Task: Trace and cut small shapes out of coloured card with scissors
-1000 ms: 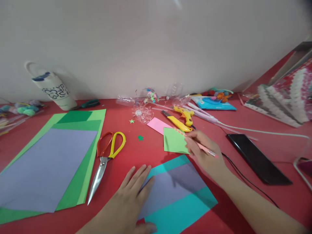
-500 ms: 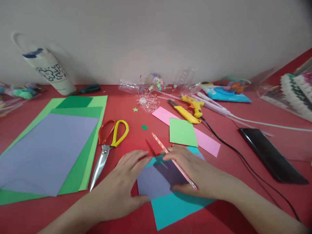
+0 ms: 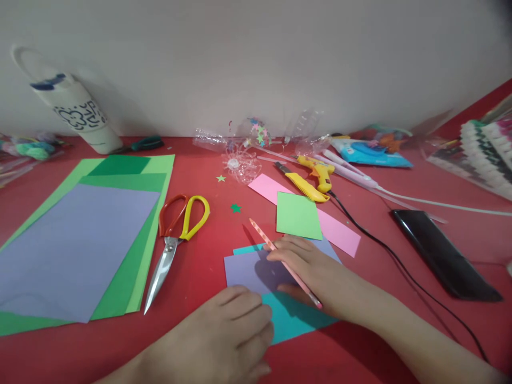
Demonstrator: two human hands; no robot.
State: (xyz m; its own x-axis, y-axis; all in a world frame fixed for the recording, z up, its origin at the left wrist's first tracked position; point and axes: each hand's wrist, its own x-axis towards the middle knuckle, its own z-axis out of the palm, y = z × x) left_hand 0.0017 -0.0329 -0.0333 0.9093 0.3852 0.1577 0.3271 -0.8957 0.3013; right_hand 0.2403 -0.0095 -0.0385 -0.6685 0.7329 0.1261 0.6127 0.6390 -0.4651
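My right hand [image 3: 310,266] rests on a purple paper strip [image 3: 244,269] and holds a pink patterned pencil [image 3: 294,274], its tip pointing away to the left. Beneath the strip lies a teal sheet [image 3: 298,317], its far-left corner peeking out. My left hand [image 3: 236,330] is curled over the near-left part of the teal sheet; its fingertips and anything in them are hidden. Just beyond my right hand, a light green square [image 3: 299,215] lies across a pink strip [image 3: 342,233].
Left of my hands are scissors [image 3: 172,245] and stacked purple [image 3: 88,240] and green sheets [image 3: 130,282]. Behind are a yellow cutter [image 3: 304,186], glue gun [image 3: 322,173], small stars [image 3: 236,208] and a bottle [image 3: 82,114]. A black phone [image 3: 444,256] and cord [image 3: 404,256] lie to the right.
My right hand has come back from the green square onto the purple strip, pencil still held. My left hand has moved nearer and curled. The purple strip and teal sheet have shifted beneath my hands.
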